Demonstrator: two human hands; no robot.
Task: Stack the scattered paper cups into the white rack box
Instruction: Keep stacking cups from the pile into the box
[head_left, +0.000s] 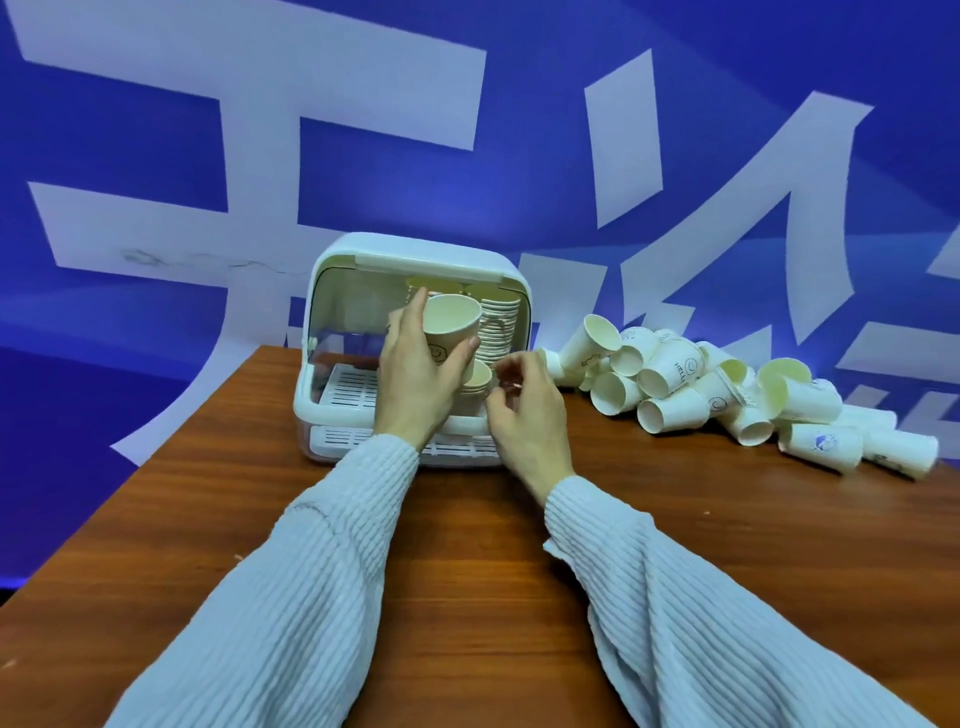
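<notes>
The white rack box (332, 291) stands at the far side of the table with its lid raised. A tall stack of paper cups (500, 327) fills its right side, and a short stack (479, 378) sits lower in front. My left hand (415, 379) grips one white paper cup (451, 325), mouth up and tilted, in front of the box opening. My right hand (524, 410) hovers just right of the short stack, fingers curled and pinched, with nothing clearly in it. A heap of scattered paper cups (727, 389) lies right of the box.
The brown wooden table (467, 571) runs from me to the box; its left edge slants away at the left. A blue wall with large white characters (519, 130) rises behind. The slatted tray floor (348, 395) of the box is bare on the left.
</notes>
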